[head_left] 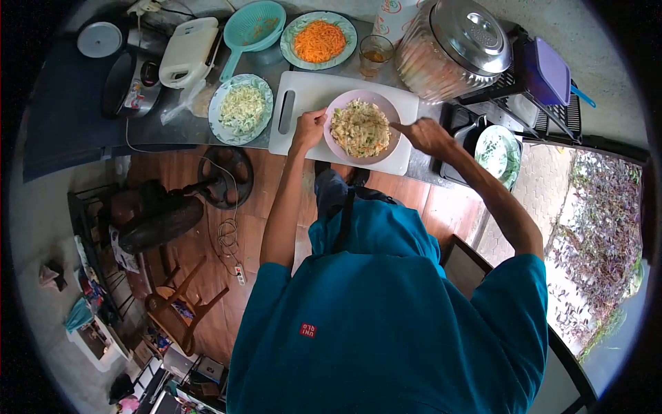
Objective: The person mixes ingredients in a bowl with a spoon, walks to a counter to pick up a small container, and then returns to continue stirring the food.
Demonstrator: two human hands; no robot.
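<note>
A pink bowl [392, 108] stands on the white cutting board [310, 86] near the counter's front edge. It holds a pale, lumpy mixture [360, 129] with orange and green bits. My left hand [310, 130] grips the bowl's left rim, thumb over the edge. At the right rim, my right hand [426, 136] is closed around a thin utensil; its far end is sunk in the mixture, so its kind is hidden. Left of the board is a plate [215, 110] of shredded pale cabbage [242, 108]. Behind the board, another plate [296, 26] carries grated carrot [319, 41].
A green strainer [252, 24], a glass [376, 55] and a large lidded jar [441, 58] line the wall. A white sandwich maker [189, 52] stands left. To the right are a dish rack [562, 114] and a leaf-patterned plate [498, 155]. A fan [162, 221] stands behind, left.
</note>
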